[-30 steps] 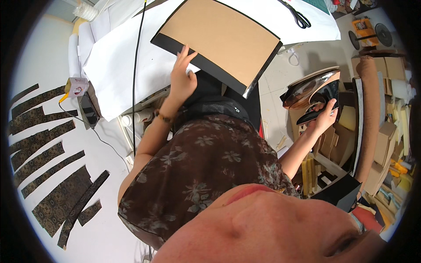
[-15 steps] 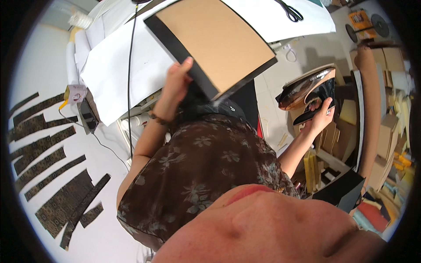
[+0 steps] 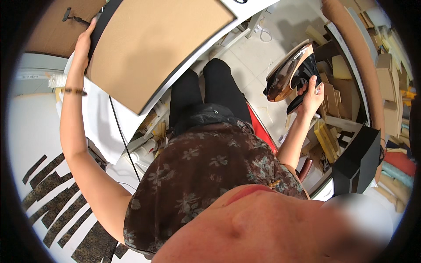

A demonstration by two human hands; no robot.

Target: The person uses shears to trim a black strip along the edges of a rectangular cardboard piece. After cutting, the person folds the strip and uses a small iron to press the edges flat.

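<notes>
My left hand (image 3: 84,46) grips the left edge of a large tan board (image 3: 153,48) with a black border. The board is over the white-covered table (image 3: 103,118), and whether it rests on it I cannot tell. My left fingers are partly hidden behind the board's edge. Off to the right, my right hand (image 3: 312,98) is closed around the handle of a clothes iron (image 3: 285,72) with a glossy copper and black body. The iron is held in the air above the floor, with its pointed end towards the lower left.
A black cable (image 3: 123,136) hangs from the table's near side. At left lie dark patterned strips (image 3: 55,188); a white spool (image 3: 57,80) is above them. On the right are a brown padded edge (image 3: 351,48), shelves of board scraps (image 3: 335,98) and a black box (image 3: 356,160).
The board has moved left and now fills more of the upper view. My left arm has stretched out to the left. The iron stays in my right hand, and the whole view has shifted.
</notes>
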